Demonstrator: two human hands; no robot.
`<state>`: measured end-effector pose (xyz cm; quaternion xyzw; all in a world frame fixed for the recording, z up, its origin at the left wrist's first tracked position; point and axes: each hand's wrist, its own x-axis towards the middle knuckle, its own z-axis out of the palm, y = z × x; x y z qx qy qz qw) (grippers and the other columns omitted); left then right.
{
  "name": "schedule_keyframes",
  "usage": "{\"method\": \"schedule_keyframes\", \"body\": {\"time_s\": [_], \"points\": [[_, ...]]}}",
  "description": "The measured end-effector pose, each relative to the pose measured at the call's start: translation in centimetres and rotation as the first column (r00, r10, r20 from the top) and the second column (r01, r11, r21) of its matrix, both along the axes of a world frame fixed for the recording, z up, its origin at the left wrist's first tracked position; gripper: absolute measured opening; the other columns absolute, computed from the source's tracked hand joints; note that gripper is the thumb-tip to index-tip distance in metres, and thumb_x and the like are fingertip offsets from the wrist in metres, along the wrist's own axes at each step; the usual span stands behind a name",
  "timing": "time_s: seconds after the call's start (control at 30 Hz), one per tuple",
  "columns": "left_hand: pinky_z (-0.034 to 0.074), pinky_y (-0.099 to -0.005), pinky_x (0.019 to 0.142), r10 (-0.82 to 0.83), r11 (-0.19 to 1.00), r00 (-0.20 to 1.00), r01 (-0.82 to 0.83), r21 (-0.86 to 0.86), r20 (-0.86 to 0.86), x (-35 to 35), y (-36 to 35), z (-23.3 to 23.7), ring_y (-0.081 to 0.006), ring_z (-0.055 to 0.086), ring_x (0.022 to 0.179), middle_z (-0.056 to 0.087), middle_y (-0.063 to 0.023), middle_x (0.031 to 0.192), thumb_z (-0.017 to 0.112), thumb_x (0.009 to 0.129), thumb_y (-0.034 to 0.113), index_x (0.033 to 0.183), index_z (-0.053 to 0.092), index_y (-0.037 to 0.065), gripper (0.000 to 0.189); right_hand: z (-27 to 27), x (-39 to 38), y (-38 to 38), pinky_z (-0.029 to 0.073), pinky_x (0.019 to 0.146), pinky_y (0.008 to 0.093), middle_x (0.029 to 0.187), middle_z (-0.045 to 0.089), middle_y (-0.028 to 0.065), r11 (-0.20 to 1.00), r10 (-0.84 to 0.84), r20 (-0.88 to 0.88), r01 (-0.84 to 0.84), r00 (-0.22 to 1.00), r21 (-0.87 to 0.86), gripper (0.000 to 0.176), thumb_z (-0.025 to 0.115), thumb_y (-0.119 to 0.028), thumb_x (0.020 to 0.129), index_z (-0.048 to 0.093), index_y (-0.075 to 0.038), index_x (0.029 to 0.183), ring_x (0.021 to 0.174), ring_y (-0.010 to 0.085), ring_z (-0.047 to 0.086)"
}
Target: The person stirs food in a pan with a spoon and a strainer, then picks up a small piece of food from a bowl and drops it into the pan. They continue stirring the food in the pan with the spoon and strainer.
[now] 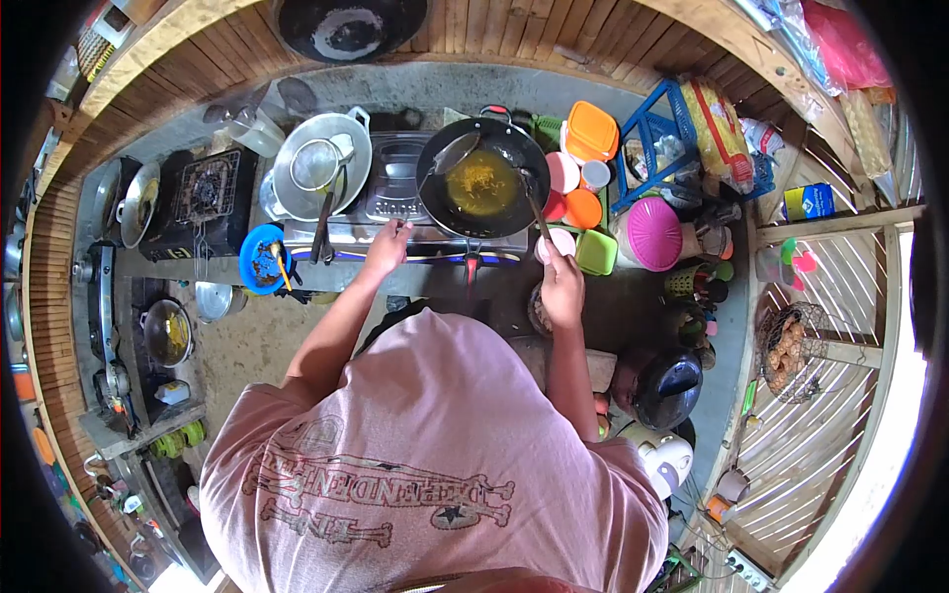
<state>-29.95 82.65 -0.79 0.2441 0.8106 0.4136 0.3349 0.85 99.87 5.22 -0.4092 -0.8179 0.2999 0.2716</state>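
A black wok [432,203] with a red-tipped handle stands on the stove, holding yellow oil [476,198] with small golden bits in it. My right hand [561,289] is wrapped round the long handle of a spatula [536,206], whose end reaches into the wok's right side. Against the wok's left inner wall leans a metal ladle [456,154]. My left hand [388,247], fingers curled together, is at the front edge of the gas stove [393,188], left of the wok; nothing shows in it.
Left of the wok sits a large aluminium pan [286,178] with a strainer [314,164] in it. A blue bowl [251,279] with a spoon is near the counter's front edge. Plastic containers [590,133], a blue rack [633,148] and a pink lid [653,232] crowd the right side.
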Motion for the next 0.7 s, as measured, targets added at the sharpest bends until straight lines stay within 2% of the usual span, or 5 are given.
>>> {"method": "schedule_keyframes", "body": {"time_s": [0.23, 0.3, 0.47, 0.57, 0.7], "points": [[0.046, -0.0363, 0.050, -0.147, 0.988, 0.988, 0.144, -0.062, -0.046, 1.8, 0.5, -1.0, -0.0184, 0.057, 0.048, 0.055, -0.0074, 0.059, 0.048, 0.104, 0.042, 0.110, 0.054, -0.001, 0.044, 0.6, 0.9, 0.1, 0.051, 0.092, 0.0434, 0.116, 0.066, 0.0243, 0.999, -0.024, -0.053, 0.022, 0.998, -0.039, 0.032, 0.058, -0.008, 0.095, 0.067, -0.009, 0.126, 0.108, 0.0405, 0.064], [0.046, -0.0364, 0.051, -0.147, 0.988, 0.987, 0.144, -0.053, -0.063, 2.2, 0.1, -1.4, -0.0186, 0.057, 0.048, 0.055, -0.0076, 0.059, 0.048, 0.104, 0.042, 0.109, 0.054, 0.000, 0.043, 0.8, 1.0, 0.2, 0.050, 0.093, 0.0400, 0.115, 0.067, 0.0248, 1.000, -0.012, -0.108, 0.009, 0.994, -0.028, 0.031, 0.058, -0.005, 0.095, 0.067, -0.002, 0.124, 0.107, 0.0368, 0.067], [0.046, -0.0365, 0.051, -0.143, 0.990, 0.976, 0.137, -0.044, -0.162, 1.6, -0.3, -0.6, -0.0188, 0.057, 0.049, 0.055, -0.0082, 0.060, 0.049, 0.104, 0.040, 0.108, 0.055, 0.001, 0.040, 0.5, 1.3, 0.4, 0.050, 0.095, 0.0427, 0.121, 0.065, 0.0244, 0.993, -0.041, -0.046, 0.036, 0.998, -0.109, 0.032, 0.058, -0.008, 0.095, 0.067, -0.008, 0.126, 0.112, 0.0402, 0.063], [0.050, -0.0503, 0.073, -0.078, 0.988, 0.996, 0.072, -0.140, -0.041, 0.5, 0.1, 1.2, -0.0432, 0.067, 0.080, 0.067, -0.0252, 0.082, 0.048, 0.103, 0.044, 0.111, 0.056, 0.000, 0.046, -0.1, 1.0, 0.6, 0.050, 0.094, 0.0426, 0.119, 0.066, 0.0242, 0.993, -0.043, -0.019, 0.040, 0.999, -0.115, 0.032, 0.058, -0.009, 0.096, 0.067, -0.009, 0.126, 0.111, 0.0404, 0.063], [0.049, -0.0531, 0.079, -0.091, 0.990, 0.980, 0.071, -0.120, -0.176, -0.6, -0.3, -1.8, -0.0473, 0.065, 0.093, 0.068, -0.0278, 0.091, 0.049, 0.102, 0.045, 0.112, 0.056, 0.000, 0.047, -0.4, 0.7, 0.7, 0.050, 0.092, 0.0437, 0.115, 0.066, 0.0237, 0.983, -0.037, 0.084, 0.051, 0.996, -0.176, 0.033, 0.058, -0.013, 0.096, 0.067, -0.012, 0.128, 0.107, 0.0410, 0.064]]}}
